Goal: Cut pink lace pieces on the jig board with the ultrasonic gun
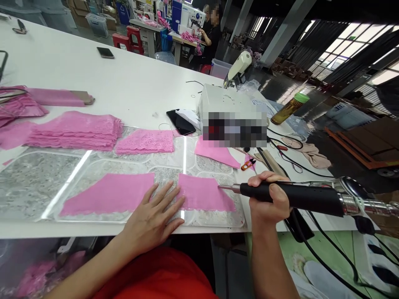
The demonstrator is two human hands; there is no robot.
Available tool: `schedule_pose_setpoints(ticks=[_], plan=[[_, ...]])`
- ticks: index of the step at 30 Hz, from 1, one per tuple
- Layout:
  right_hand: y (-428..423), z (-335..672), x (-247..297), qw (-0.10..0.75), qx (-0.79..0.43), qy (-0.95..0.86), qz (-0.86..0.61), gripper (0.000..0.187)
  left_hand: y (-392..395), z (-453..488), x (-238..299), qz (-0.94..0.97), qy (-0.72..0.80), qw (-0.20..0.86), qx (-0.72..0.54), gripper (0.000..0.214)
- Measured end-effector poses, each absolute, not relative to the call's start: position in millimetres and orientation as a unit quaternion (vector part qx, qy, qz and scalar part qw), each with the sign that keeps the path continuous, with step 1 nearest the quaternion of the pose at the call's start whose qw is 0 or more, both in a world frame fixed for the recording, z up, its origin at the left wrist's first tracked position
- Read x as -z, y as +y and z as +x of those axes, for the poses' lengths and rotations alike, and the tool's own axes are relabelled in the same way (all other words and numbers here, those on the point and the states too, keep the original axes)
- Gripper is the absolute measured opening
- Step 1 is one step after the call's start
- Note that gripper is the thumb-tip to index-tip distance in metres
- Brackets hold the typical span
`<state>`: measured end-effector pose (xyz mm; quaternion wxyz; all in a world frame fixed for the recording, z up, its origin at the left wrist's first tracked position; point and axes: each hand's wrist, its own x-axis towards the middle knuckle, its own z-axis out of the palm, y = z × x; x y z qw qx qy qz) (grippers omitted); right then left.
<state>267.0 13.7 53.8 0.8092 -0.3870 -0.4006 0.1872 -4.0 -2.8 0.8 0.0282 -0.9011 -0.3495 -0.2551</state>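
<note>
My left hand (154, 218) lies flat with fingers spread on a clear glass plate (37, 187), its fingertips resting on the left edge of a pink fabric piece (204, 193). A longer pink fabric piece (109, 193) lies just left of that hand. My right hand (269, 199) grips a black-handled cutting tool (296, 197) held level, its thin metal tip (224, 187) touching the right edge of the smaller pink piece. A cable trails from the tool's shiny rear end.
A stack of pink lace (75, 131) and a single lace piece (145, 142) lie behind the plate. A white control box (230, 108), a black phone (180, 122), orange snips (247, 165) and a bottle (289, 109) stand to the right. A person sits far back.
</note>
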Motion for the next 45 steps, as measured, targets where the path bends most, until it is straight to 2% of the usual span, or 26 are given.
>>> schedule_pose_setpoints(ticks=[5,14,36,45], plan=[[26.8,249.3,-55.1,0.816,-0.201,-0.407,-0.358,0.009,-5.7,-2.7,0.5,-0.89,-0.362,-0.002,0.277,0.039],[39.0,231.5,-53.3,0.801,-0.223,-0.436,-0.345,0.008,-3.6,-5.2,1.6,-0.901,-0.338,0.03,0.269,0.038],[39.8,230.5,-53.6,0.795,-0.214,-0.445,-0.352,0.006,-4.8,-3.6,5.8,-0.89,-0.346,0.0,0.296,0.041],[45.6,212.2,-53.4,0.784,-0.253,-0.46,-0.329,0.008,-5.3,-3.8,4.0,-0.89,-0.349,0.004,0.294,0.042]])
